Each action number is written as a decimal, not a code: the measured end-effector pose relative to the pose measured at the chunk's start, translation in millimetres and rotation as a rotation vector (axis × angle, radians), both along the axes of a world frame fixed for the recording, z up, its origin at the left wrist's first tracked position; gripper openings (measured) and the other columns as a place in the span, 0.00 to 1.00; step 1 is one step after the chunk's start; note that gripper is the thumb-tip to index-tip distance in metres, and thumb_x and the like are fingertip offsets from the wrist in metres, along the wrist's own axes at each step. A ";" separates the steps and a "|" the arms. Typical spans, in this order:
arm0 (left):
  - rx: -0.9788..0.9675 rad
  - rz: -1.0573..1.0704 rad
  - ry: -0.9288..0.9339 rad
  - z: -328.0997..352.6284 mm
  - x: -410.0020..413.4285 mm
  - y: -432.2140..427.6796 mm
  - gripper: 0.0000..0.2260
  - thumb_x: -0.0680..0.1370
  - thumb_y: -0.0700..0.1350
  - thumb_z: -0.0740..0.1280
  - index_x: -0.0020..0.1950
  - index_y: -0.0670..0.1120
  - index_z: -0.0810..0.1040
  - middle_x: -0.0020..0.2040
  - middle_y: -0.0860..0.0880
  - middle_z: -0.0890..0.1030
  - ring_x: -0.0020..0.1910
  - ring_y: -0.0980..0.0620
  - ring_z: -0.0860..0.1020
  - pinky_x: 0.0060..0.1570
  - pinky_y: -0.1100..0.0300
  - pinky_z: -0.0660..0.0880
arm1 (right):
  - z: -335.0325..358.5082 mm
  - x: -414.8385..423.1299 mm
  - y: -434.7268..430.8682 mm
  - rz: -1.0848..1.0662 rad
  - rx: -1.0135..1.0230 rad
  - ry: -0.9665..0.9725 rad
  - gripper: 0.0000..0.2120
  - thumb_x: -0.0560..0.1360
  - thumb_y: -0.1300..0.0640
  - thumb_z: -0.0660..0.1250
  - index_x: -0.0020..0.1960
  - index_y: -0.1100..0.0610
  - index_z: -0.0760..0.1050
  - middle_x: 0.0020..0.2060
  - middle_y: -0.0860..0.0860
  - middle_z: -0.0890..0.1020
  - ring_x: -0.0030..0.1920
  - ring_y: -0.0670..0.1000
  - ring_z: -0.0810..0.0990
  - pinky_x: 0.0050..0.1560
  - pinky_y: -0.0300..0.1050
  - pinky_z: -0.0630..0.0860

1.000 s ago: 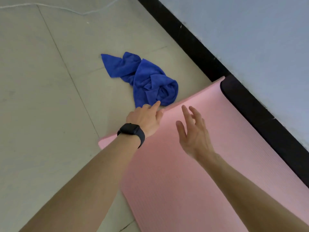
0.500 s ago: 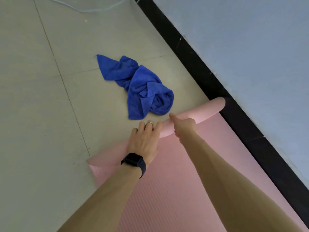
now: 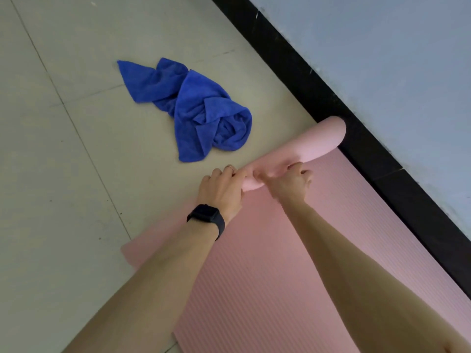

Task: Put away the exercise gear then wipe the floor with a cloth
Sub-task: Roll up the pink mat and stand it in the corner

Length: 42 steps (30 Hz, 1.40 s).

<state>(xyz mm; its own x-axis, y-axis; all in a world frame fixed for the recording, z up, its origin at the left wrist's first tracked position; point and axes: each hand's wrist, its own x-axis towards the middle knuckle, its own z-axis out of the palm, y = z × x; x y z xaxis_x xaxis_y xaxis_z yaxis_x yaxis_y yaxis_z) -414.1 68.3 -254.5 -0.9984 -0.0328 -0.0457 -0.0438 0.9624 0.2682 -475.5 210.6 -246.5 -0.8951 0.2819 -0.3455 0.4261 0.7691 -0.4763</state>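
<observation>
Both hands (image 3: 254, 187) on rolled pink mat (image 3: 305, 143) end, blue cloth (image 3: 196, 110) beside.

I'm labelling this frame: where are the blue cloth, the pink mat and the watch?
blue cloth (image 3: 201, 115), head view, middle fold.
pink mat (image 3: 254, 289), head view, flat ribbed part.
watch (image 3: 205, 214), head view, face.

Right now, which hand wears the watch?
The left hand: a black watch sits on its wrist. The right hand is bare. Both grip the mat's rolled end.

Pink mat (image 3: 267, 289): matt foam, finely ribbed. Blue cloth (image 3: 204, 115): soft terry pile, crumpled. Floor (image 3: 63, 174): smooth, matt pale tiles. Skirting (image 3: 318, 93): black, matt.
</observation>
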 end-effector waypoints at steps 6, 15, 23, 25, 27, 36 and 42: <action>-0.121 -0.072 0.081 -12.1 31.3 22.4 0.22 0.69 0.42 0.74 0.63 0.51 0.78 0.51 0.50 0.80 0.46 0.44 0.76 0.42 0.50 0.71 | -9.2 9.2 32.0 0.866 0.525 0.218 0.28 0.82 0.38 0.49 0.80 0.39 0.47 0.81 0.49 0.44 0.80 0.52 0.39 0.77 0.64 0.41; 0.133 -0.120 -0.331 1.0 27.3 -9.2 0.38 0.77 0.63 0.61 0.81 0.54 0.47 0.81 0.49 0.54 0.77 0.47 0.59 0.72 0.48 0.63 | -11.1 44.7 74.1 0.771 0.319 0.062 0.28 0.82 0.41 0.54 0.80 0.40 0.52 0.81 0.47 0.47 0.80 0.49 0.41 0.76 0.67 0.47; -0.038 -0.150 -0.063 -24.3 80.7 42.7 0.37 0.81 0.56 0.61 0.81 0.50 0.42 0.82 0.49 0.48 0.80 0.46 0.55 0.73 0.40 0.59 | 18.0 22.4 41.3 0.887 0.470 0.088 0.26 0.82 0.37 0.47 0.79 0.38 0.51 0.81 0.49 0.46 0.80 0.60 0.38 0.74 0.71 0.38; -0.008 -0.267 -0.114 -15.7 85.3 43.0 0.36 0.82 0.59 0.57 0.80 0.51 0.36 0.82 0.50 0.43 0.80 0.47 0.50 0.76 0.42 0.55 | 6.0 42.8 58.5 0.898 0.428 0.014 0.25 0.83 0.40 0.41 0.80 0.39 0.47 0.81 0.47 0.44 0.79 0.57 0.35 0.75 0.70 0.36; 0.138 -0.336 -0.189 -1.4 87.3 36.2 0.34 0.82 0.61 0.54 0.81 0.51 0.40 0.82 0.51 0.47 0.80 0.50 0.52 0.75 0.47 0.58 | -2.8 69.1 79.0 0.825 0.387 0.028 0.25 0.84 0.41 0.39 0.80 0.40 0.43 0.81 0.45 0.41 0.79 0.53 0.32 0.76 0.68 0.36; 0.063 -0.254 -0.298 -7.4 132.8 74.6 0.33 0.82 0.61 0.50 0.80 0.53 0.37 0.82 0.49 0.43 0.80 0.47 0.50 0.75 0.43 0.54 | 32.8 129.6 113.4 0.605 0.419 0.077 0.28 0.81 0.34 0.45 0.75 0.44 0.65 0.79 0.50 0.58 0.80 0.56 0.44 0.78 0.64 0.41; 0.026 -0.338 -0.221 8.4 179.3 115.8 0.30 0.84 0.53 0.51 0.81 0.50 0.37 0.82 0.49 0.40 0.81 0.47 0.43 0.77 0.45 0.50 | 26.8 131.1 126.8 0.781 0.439 -0.070 0.25 0.84 0.41 0.41 0.80 0.40 0.47 0.81 0.48 0.43 0.79 0.54 0.34 0.77 0.66 0.38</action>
<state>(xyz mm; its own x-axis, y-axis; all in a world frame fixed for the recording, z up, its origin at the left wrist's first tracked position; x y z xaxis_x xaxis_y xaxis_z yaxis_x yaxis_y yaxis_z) -234.8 184.1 -246.1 -0.9188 0.2997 -0.2570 0.2147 0.9255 0.3119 -344.4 337.4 -219.7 -0.8681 -0.2783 -0.4110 -0.2773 0.9587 -0.0633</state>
